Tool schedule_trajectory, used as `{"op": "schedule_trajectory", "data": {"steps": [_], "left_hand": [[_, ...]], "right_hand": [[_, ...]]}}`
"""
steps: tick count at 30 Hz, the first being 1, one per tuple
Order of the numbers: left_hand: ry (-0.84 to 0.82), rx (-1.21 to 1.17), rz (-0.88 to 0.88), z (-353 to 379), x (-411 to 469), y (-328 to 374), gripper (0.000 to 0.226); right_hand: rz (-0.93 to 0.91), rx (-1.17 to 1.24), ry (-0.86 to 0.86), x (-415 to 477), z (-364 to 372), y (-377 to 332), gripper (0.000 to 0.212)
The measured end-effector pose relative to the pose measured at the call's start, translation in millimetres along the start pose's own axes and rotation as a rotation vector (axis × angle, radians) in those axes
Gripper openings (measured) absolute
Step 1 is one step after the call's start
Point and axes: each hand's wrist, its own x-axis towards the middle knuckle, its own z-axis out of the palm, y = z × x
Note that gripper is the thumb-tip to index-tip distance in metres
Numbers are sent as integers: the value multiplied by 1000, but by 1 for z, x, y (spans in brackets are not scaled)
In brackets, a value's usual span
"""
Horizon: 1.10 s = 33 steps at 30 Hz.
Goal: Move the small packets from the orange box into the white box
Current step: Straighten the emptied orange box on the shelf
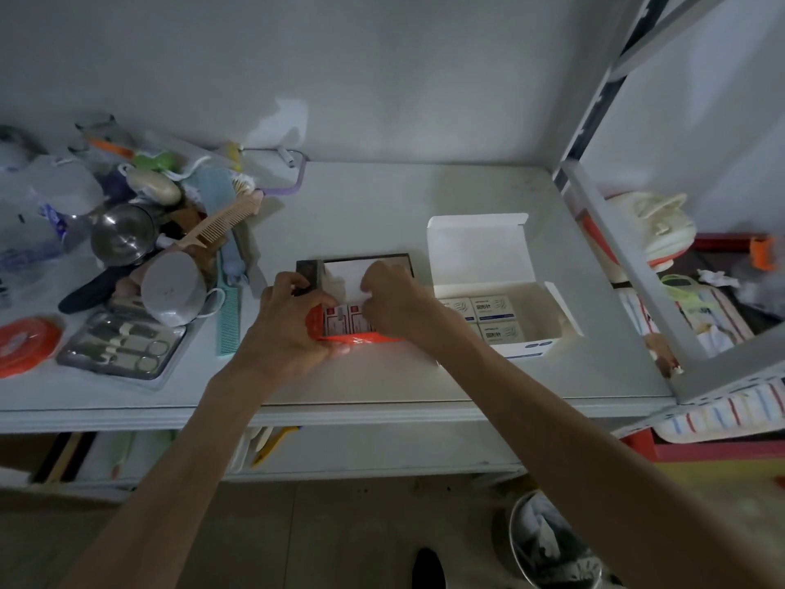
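My left hand (293, 320) was wrapped round the near left corner of the shallow orange cardboard box (335, 340), steadying it on the pale grey bench (382, 206). Just right of it, my right hand (393, 299) was curled down inside that box with its fingertips closed on what looked like one of the small red-and-white packets (340, 318); the fingers hid the contact, so I judged it a pinch rather than saw it. At least two such packets stood in the orange box between my hands, so it was not yet emptied.

Further right, just past my right wrist, the open white cardboard box (475, 248) with its lid flap standing up held several small white packets with blue print (492, 308), filling its left part; its right part looked bare. I took it that the job was partly done, with some packets left to carry over.

Well left of my left hand the bench was crowded: an orange round lid (25, 342), a clear-cased manicure set (123, 346), a steel bowl (123, 240) and a pink plastic comb (221, 223). Behind stood a plain white wall (382, 78); right of my hands rose a grey metal shelf frame (637, 269), in dim light.
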Motion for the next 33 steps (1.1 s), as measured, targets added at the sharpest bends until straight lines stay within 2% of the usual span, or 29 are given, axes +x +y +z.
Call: {"op": "schedule_trajectory", "data": {"steps": [2, 4, 6, 7, 8, 10, 12, 14, 16, 18, 20, 27, 33], "left_hand": [[-20, -16, 31, -1, -1, -3, 58], [-44, -34, 50, -3, -4, -6, 57], [-67, -35, 69, -5, -9, -8, 55], [-76, -43, 79, -4, -11, -7, 54], [-80, -53, 85, -3, -14, -7, 54], [-66, -59, 87, 0, -19, -6, 55], [-47, -64, 90, 3, -23, -3, 56], [-45, -77, 91, 4, -23, -2, 56], [-47, -80, 88, 4, -22, -1, 56], [-54, -74, 89, 4, -20, 0, 56], [-55, -65, 89, 6, -18, 1, 55], [-37, -38, 71, 10, 1, 8, 54], [-36, -51, 83, 13, 18, 8, 56]], "right_hand": [[-69, 104, 199, -19, -11, 5, 37], [-71, 181, 522, -45, -30, 27, 31], [62, 247, 736, -71, -48, 66, 30], [162, 274, 758, -83, -54, 88, 33], [267, 320, 717, -94, -57, 109, 41], [425, 495, 526, -108, -54, 138, 64], [469, 705, 415, -113, -42, 155, 78], [437, 847, 428, -115, -32, 163, 81], [370, 895, 434, -112, -24, 164, 69], [313, 861, 460, -109, -18, 161, 45], [289, 857, 510, -107, -14, 158, 35], [271, 802, 630, -95, -7, 160, 30], [282, 814, 628, -86, -9, 164, 29]]}}
